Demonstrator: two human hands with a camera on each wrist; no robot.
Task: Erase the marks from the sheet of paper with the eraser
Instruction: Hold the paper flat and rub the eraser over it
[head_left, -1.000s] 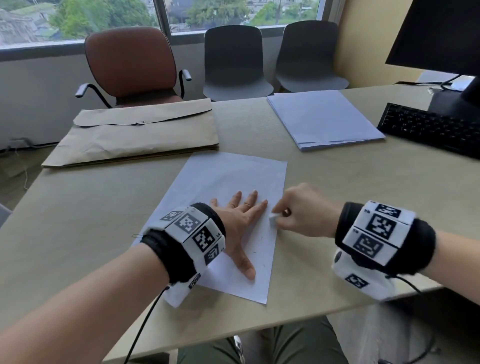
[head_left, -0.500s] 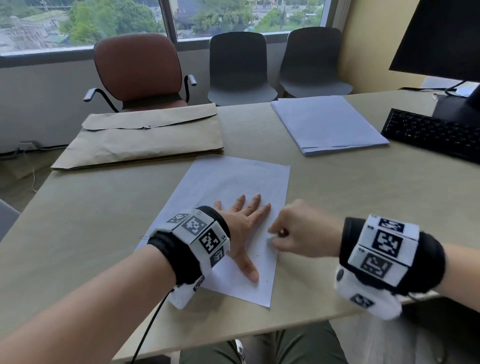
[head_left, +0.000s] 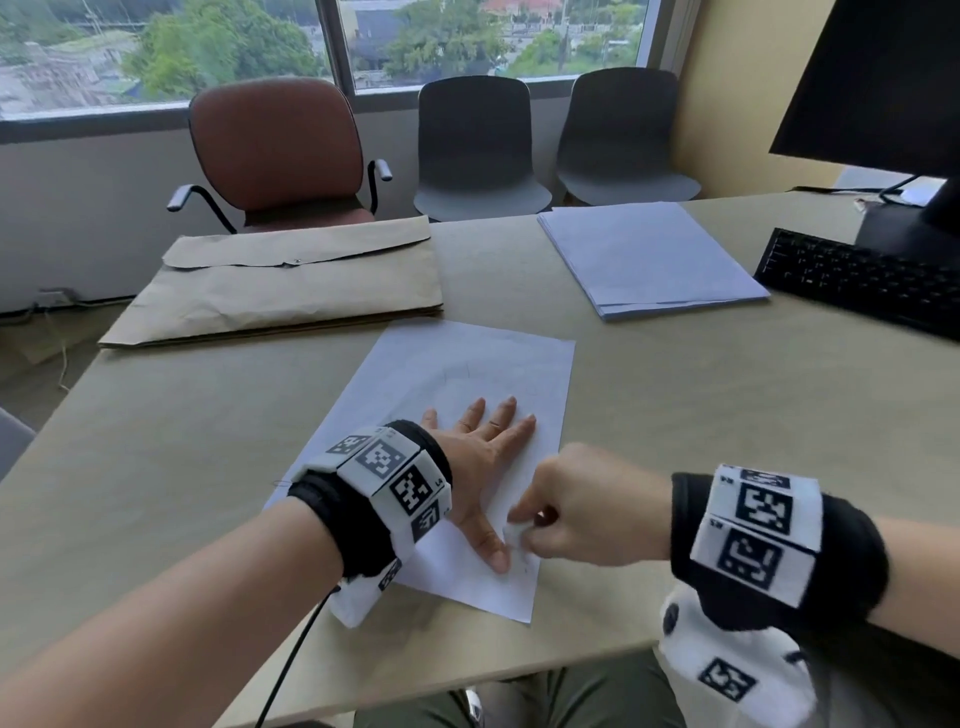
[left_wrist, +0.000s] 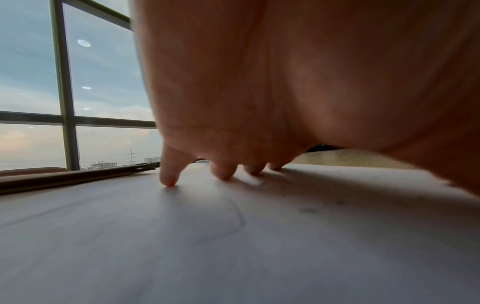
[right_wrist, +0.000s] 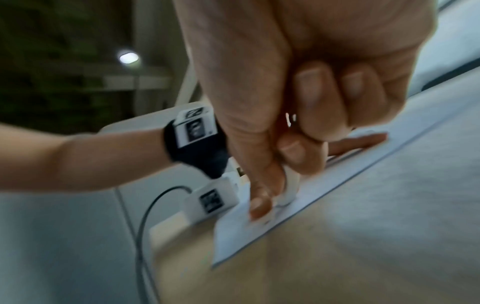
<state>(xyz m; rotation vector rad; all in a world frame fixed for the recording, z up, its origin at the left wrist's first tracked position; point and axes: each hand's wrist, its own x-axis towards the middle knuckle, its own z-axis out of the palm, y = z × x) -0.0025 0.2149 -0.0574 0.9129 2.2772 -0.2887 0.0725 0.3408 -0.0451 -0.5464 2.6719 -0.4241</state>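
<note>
A white sheet of paper (head_left: 467, 374) lies on the beige table (head_left: 701, 415), with faint pencil marks near its middle. My left hand (head_left: 483, 457) lies flat on the sheet, fingers spread and straight; in the left wrist view its fingertips (left_wrist: 168, 181) press the paper (left_wrist: 207, 236). My right hand (head_left: 524, 530) pinches a small white eraser (head_left: 514, 535) between thumb and fingers, down on the sheet's near right part beside my left thumb. In the right wrist view the eraser (right_wrist: 289, 187) touches the paper (right_wrist: 259, 232) close to its edge.
A brown envelope (head_left: 291, 286) lies at the back left and a stack of white paper (head_left: 649, 254) at the back right. A black keyboard (head_left: 857, 280) and a monitor (head_left: 883, 78) stand at the far right. Chairs line the window behind the table.
My right hand with the eraser has moved along the sheet's right side toward me, from beside my left fingertips to beside my left thumb. The left hand has stayed flat on the paper.
</note>
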